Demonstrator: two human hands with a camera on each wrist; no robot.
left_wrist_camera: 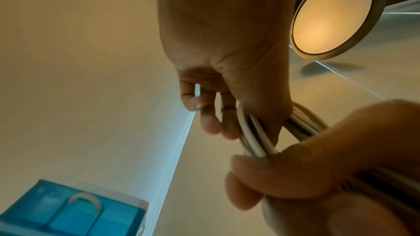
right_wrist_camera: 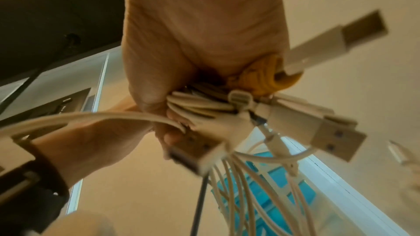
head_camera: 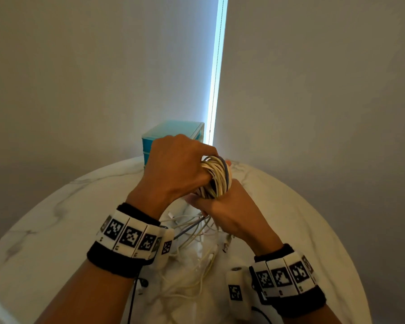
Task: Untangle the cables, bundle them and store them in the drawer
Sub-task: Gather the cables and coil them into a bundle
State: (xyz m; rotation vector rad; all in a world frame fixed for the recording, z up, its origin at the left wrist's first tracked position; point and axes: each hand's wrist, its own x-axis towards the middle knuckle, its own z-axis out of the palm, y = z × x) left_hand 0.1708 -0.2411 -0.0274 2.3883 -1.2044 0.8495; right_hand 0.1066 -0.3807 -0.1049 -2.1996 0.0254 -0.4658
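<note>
A coil of white and cream cables (head_camera: pixel 216 177), with one grey strand, is held up over the table. My left hand (head_camera: pixel 185 167) grips its upper part, fingers curled through the loop (left_wrist_camera: pixel 252 137). From below, my right hand (head_camera: pixel 220 206) clasps the lower part. In the right wrist view the strands (right_wrist_camera: pixel 200 107) bunch in my right hand (right_wrist_camera: pixel 193 51), with an orange band (right_wrist_camera: pixel 265 76) beside them and USB plugs (right_wrist_camera: pixel 329 132) sticking out. Loose cable ends (head_camera: pixel 192 230) trail down onto the table. The blue drawer unit (head_camera: pixel 173 133) stands behind the hands, drawers closed.
The round white marble table (head_camera: pixel 56 218) ends close on both sides. A wall and a blind with a bright gap (head_camera: pixel 216 66) rise right behind the drawer unit. A round ceiling lamp (left_wrist_camera: pixel 331 15) shows overhead. More loose white cable (head_camera: pixel 197 284) lies between my forearms.
</note>
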